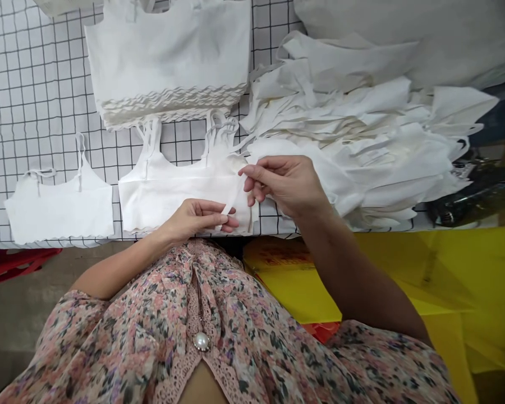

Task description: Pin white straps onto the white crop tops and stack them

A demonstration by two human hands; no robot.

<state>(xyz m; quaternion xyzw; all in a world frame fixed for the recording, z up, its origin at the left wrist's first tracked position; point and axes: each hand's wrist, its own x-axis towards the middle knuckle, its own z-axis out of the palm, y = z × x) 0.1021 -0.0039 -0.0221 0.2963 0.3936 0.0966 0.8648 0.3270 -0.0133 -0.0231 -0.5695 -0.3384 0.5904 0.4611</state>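
Blurred writing (284, 256) on yellow plastic (303, 289) is unreadable, while the left hand (202, 217) and right hand (288, 182) pinch one flat strap (234, 194) above smooth white tops (164, 193).

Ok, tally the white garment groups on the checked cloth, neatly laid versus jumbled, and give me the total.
Neatly laid: 3 (back stack, middle pile, left group)
Jumbled: 1 (right heap)
Total: 4
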